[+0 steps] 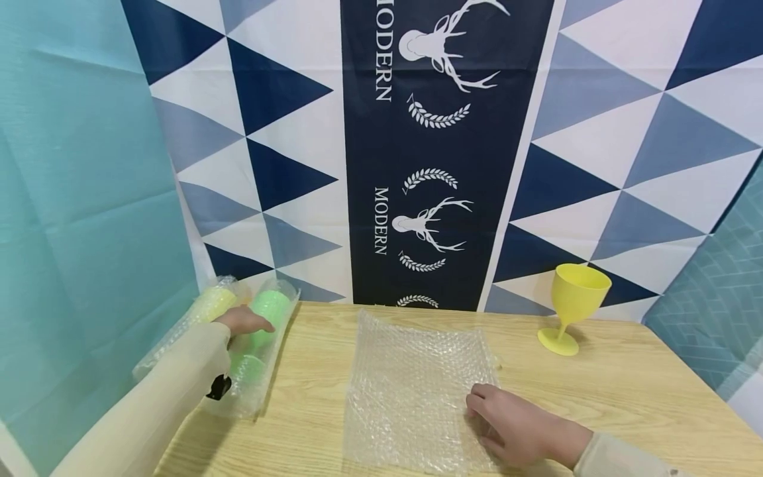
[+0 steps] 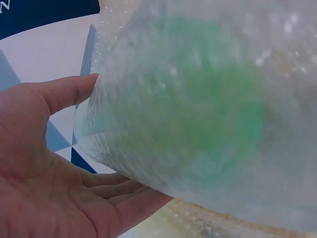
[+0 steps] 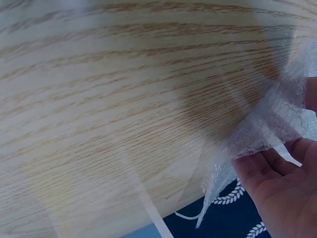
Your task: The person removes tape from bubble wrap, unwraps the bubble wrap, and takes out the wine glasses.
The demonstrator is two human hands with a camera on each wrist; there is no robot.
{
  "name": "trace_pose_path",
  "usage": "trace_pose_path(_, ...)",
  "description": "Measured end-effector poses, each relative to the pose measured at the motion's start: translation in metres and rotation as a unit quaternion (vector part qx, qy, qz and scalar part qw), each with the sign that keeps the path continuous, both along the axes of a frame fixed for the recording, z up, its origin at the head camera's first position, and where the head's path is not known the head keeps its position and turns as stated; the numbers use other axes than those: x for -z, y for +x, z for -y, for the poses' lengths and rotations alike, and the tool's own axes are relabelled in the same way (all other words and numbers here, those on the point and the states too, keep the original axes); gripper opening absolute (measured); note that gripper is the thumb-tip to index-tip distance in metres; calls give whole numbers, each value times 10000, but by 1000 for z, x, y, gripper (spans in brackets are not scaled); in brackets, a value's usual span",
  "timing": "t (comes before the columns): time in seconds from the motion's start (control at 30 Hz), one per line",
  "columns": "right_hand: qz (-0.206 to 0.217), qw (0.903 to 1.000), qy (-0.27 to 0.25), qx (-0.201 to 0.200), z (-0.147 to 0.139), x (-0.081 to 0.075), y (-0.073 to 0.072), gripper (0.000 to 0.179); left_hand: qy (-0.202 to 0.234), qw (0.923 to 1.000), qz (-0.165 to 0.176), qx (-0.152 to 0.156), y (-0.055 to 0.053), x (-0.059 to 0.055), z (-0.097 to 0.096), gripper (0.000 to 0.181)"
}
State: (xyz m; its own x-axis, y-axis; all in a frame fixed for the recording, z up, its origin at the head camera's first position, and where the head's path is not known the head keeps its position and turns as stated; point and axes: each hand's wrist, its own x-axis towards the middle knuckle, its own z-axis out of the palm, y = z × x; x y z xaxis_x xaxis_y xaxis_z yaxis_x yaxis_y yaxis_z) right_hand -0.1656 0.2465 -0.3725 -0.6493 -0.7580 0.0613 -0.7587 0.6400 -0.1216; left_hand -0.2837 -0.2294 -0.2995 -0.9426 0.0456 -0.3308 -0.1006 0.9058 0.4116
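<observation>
- We see the left hand (image 1: 243,320) at the left of the head view, its thumb and fingers spread well apart and nearly straight; in the left wrist view the fingertips touch the sides of a bubble-wrapped bundle, with a gap between palm and wrap.
- We find the green cup (image 1: 269,306) inside that bundle, lying on its side just beside and partly under the left hand, its outline blurred by the wrap in the left wrist view.
- We see the right hand (image 1: 515,421) at the lower right of the head view, thumb and fingers pinching the edge of the bubble wrap sheet (image 1: 417,391).
- We see that sheet spread over the lower middle of the head view, reaching leftward from the right hand; the right wrist view shows its gripped edge raised.
- We notice a yellow wrapped bundle (image 1: 214,301) just left of the green one.
- We see the yellow goblet (image 1: 575,298) upright at the right of the head view, above the right hand in the picture and apart from it.
- We see the wood-grain surface (image 1: 316,397) under everything, with a patterned backdrop (image 1: 441,152) behind.
</observation>
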Motion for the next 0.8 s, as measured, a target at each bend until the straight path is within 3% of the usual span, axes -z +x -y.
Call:
trace_pose_path(0.1,-13,10000,23,18,0,-1,1,29,436,9985,237,-247,4,0,-2,92)
trace_pose_path(0.23,-47,10000,42,17,0,-1,2,29,704,9954,449,-467,10,0,-5,92)
trace_pose_path(0.53,-24,10000,-7,-23,1,0,1,29,510,9962,549,-435,18,2,-10,87)
trace_pose_path(0.8,77,10000,23,56,1,-1,2,27,657,9950,653,-367,28,3,-15,89)
